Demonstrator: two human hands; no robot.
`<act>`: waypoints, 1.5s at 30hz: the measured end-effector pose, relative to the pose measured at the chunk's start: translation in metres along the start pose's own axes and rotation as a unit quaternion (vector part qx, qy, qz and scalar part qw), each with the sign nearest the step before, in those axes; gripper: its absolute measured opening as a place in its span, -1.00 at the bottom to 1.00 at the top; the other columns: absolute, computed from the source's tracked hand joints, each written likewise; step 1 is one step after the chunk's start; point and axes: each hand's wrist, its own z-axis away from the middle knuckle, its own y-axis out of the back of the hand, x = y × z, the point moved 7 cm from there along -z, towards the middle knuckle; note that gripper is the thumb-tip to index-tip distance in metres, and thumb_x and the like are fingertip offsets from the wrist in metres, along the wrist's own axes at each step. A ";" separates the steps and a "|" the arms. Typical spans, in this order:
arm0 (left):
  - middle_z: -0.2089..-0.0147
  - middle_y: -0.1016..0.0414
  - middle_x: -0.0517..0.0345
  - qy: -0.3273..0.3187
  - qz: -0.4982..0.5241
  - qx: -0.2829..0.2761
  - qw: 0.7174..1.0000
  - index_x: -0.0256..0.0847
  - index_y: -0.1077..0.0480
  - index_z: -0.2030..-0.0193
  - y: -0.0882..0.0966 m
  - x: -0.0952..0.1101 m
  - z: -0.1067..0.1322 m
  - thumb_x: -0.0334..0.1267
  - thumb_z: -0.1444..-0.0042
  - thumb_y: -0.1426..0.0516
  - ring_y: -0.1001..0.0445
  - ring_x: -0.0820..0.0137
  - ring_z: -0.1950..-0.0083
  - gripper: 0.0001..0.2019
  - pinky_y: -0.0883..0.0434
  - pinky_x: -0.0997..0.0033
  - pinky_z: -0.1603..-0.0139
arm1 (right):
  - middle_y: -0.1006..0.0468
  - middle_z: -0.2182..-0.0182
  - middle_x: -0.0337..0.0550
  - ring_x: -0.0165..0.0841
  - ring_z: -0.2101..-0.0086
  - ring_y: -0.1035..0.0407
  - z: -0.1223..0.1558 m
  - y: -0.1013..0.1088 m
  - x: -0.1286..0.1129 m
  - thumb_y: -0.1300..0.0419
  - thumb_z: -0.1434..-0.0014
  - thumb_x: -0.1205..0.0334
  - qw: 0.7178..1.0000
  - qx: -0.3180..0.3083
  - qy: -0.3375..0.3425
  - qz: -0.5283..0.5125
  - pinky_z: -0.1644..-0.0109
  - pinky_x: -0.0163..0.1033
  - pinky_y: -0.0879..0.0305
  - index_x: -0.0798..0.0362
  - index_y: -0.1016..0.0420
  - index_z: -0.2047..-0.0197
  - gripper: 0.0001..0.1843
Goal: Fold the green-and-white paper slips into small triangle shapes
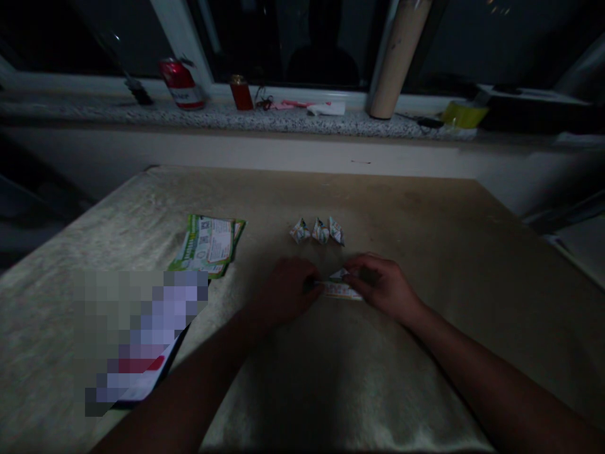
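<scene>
Over the middle of the table, my left hand (290,287) and my right hand (378,284) face each other across a small folded strip of printed paper (339,291). My left thumb and fingers pinch its left end. On the other side, my right thumb and forefinger hold a raised, pointed flap near its right end. Just beyond my hands stand three small folded paper shapes in a row: a left one (300,231), a middle one (320,231) and a right one (336,231). They carry similar print.
Green-and-white printed packets or leaflets (208,243) lie left on the cloth-covered table (401,202). Nearer me is a lit screen (146,372), partly blurred out. A red can (182,85), a red jar (241,93) and a tall tube (394,69) stand on the windowsill (217,120).
</scene>
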 end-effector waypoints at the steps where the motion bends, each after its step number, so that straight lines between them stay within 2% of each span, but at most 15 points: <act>1: 0.24 -0.55 0.12 -0.001 0.002 0.007 1.000 -0.19 -0.50 0.24 0.002 0.000 0.000 -0.18 -0.18 -0.19 -0.47 0.27 0.14 -0.86 -0.31 0.21 -0.05 | -0.63 0.33 -0.14 -0.29 0.28 -0.52 0.000 0.002 -0.003 -0.30 -0.19 0.27 1.000 0.003 0.015 0.001 0.13 -0.18 -0.39 0.01 -0.58 0.20 -0.91; 3: 0.24 -0.55 0.14 -0.015 0.006 0.028 0.999 -0.18 -0.50 0.24 0.007 0.003 0.001 -0.19 -0.19 -0.19 -0.47 0.29 0.13 -0.88 -0.29 0.22 -0.08 | -0.63 0.32 -0.13 -0.28 0.26 -0.51 0.001 0.006 -0.009 -0.29 -0.21 0.27 0.999 0.004 0.049 0.007 0.11 -0.15 -0.38 0.00 -0.57 0.21 -0.94; 7: 0.17 -0.56 0.16 -0.084 0.001 0.088 0.993 -0.15 -0.50 0.25 0.017 0.011 0.006 -0.24 -0.18 -0.20 -0.46 0.31 0.05 -0.93 -0.27 0.25 -0.12 | -0.62 0.31 -0.14 -0.25 0.21 -0.49 0.003 0.014 -0.022 -0.25 -0.21 0.32 0.993 0.001 0.117 0.035 0.03 -0.07 -0.36 -0.03 -0.54 0.25 -0.94; 10: 0.17 -0.56 0.18 -0.143 -0.016 0.104 0.984 -0.14 -0.50 0.31 0.020 0.018 0.011 -0.26 -0.17 -0.21 -0.46 0.34 0.06 -0.94 -0.25 0.26 -0.11 | -0.62 0.28 -0.16 -0.25 0.16 -0.48 0.005 0.014 -0.030 -0.22 -0.18 0.38 0.984 -0.036 0.164 0.057 -0.03 -0.03 -0.33 -0.05 -0.52 0.25 -0.88; 13: 0.18 -0.56 0.20 -0.184 -0.037 0.067 0.980 -0.14 -0.51 0.32 0.014 0.023 0.014 -0.27 -0.18 -0.21 -0.46 0.36 0.09 -0.93 -0.24 0.27 -0.10 | -0.61 0.25 -0.17 -0.27 0.15 -0.47 0.009 0.007 -0.031 -0.21 -0.14 0.42 0.974 -0.113 0.183 0.068 -0.07 -0.05 -0.31 -0.04 -0.51 0.24 -0.83; 17: 0.18 -0.56 0.19 -0.198 -0.054 0.002 0.979 -0.12 -0.53 0.27 0.002 0.025 0.017 -0.26 -0.22 -0.20 -0.45 0.36 0.09 -0.92 -0.23 0.27 -0.09 | -0.60 0.20 -0.16 -0.25 0.10 -0.45 0.015 -0.005 -0.026 -0.24 -0.04 0.47 0.963 -0.203 0.160 0.077 -0.12 -0.06 -0.30 -0.03 -0.54 0.18 -0.72; 21: 0.14 -0.55 0.16 -0.200 -0.060 -0.025 0.978 -0.14 -0.53 0.18 -0.003 0.028 0.018 -0.27 -0.25 -0.16 -0.44 0.34 0.05 -0.90 -0.22 0.25 -0.12 | -0.59 0.19 -0.13 -0.25 0.10 -0.44 0.017 -0.013 -0.024 -0.26 -0.10 0.40 0.959 -0.223 0.144 0.093 -0.13 -0.07 -0.29 0.01 -0.56 0.15 -0.78; 25: 0.12 -0.54 0.12 -0.183 -0.066 -0.052 0.980 -0.14 -0.52 0.15 -0.005 0.027 0.017 -0.27 -0.31 -0.10 -0.44 0.31 0.03 -0.85 -0.22 0.22 -0.13 | -0.57 0.20 -0.07 -0.24 0.12 -0.44 0.016 -0.020 -0.024 -0.23 -0.26 0.25 0.961 -0.203 0.141 0.127 -0.07 -0.07 -0.30 0.02 -0.58 0.12 -0.85; 31: 0.12 -0.49 0.07 -0.144 -0.061 -0.060 0.986 -0.19 -0.50 0.15 -0.011 0.023 0.014 -0.26 -0.31 -0.08 -0.41 0.27 0.01 -0.83 -0.26 0.21 -0.10 | -0.55 0.17 -0.08 -0.21 0.08 -0.40 0.017 -0.027 -0.020 -0.23 -0.28 0.24 0.963 -0.192 0.117 0.149 -0.07 -0.05 -0.28 -0.06 -0.61 0.03 -0.78; 37: 0.07 -0.43 0.06 -0.072 -0.047 -0.027 0.996 -0.15 -0.51 0.23 -0.009 0.014 0.011 -0.21 -0.22 -0.17 -0.36 0.22 -0.05 -0.89 -0.27 0.16 -0.11 | -0.55 0.18 -0.09 -0.21 0.09 -0.40 0.017 -0.028 -0.019 -0.24 -0.28 0.22 0.965 -0.192 0.104 0.144 -0.07 -0.04 -0.27 -0.09 -0.64 0.05 -0.79; 41: 0.01 -0.42 0.05 -0.025 -0.028 -0.014 0.999 -0.13 -0.54 0.29 -0.007 0.009 0.006 -0.12 -0.13 -0.24 -0.35 0.17 -0.10 -0.85 -0.26 0.08 -0.16 | -0.56 0.19 -0.08 -0.21 0.09 -0.40 0.016 -0.029 -0.019 -0.24 -0.27 0.24 0.964 -0.199 0.095 0.149 -0.08 -0.03 -0.26 -0.07 -0.65 0.07 -0.81; 45: 0.03 -0.45 0.04 0.039 -0.036 -0.023 0.998 -0.14 -0.55 0.37 -0.005 0.004 -0.002 -0.16 -0.04 -0.28 -0.41 0.15 -0.03 -0.88 -0.31 0.06 -0.08 | -0.57 0.18 -0.07 -0.20 0.08 -0.41 0.015 -0.028 -0.021 -0.24 -0.27 0.24 0.962 -0.203 0.102 0.150 -0.07 -0.05 -0.26 -0.04 -0.64 0.07 -0.81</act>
